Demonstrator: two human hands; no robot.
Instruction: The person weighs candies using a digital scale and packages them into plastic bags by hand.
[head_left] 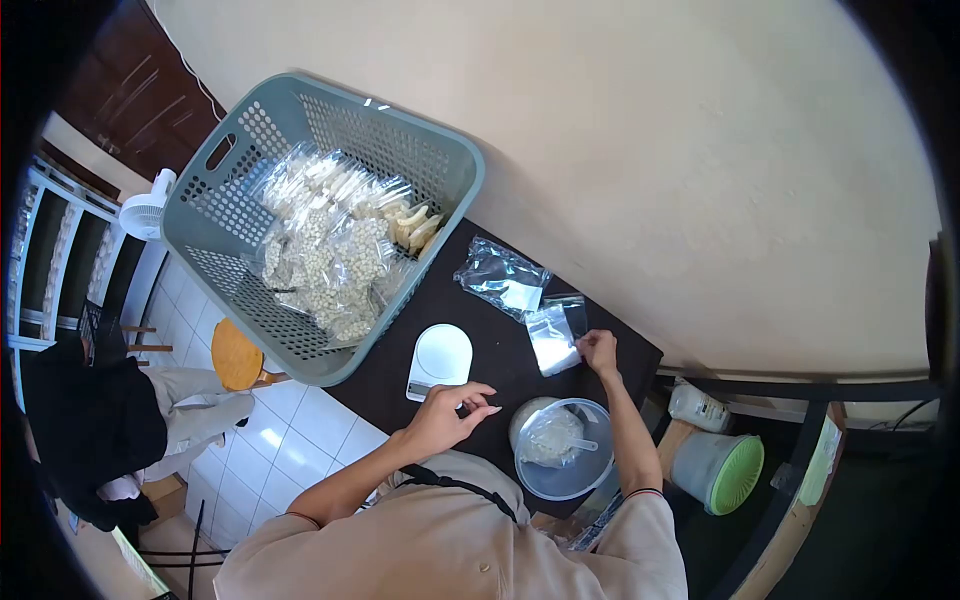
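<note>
My right hand (598, 350) pinches the edge of a small clear plastic bag (552, 342), which lies on or just over the dark table's right part. My left hand (452, 414) hovers near the front edge, thumb and fingers slightly apart, with nothing visible between them. Just beyond it sits a white kitchen scale (441, 358) with a bare round plate. In front of my body stands a translucent tub (565, 482) holding pale contents and a clear scoop (583, 444). More clear plastic bags (497, 278) lie behind the one in my right hand.
A large grey-green basket (425, 125) full of bagged pale pieces stands on the table's left. The wall (680, 200) runs behind. A green-lidded container (735, 476) and a jar (698, 408) are at right. Another person (110, 420) is at far left, near a wooden stool (235, 355).
</note>
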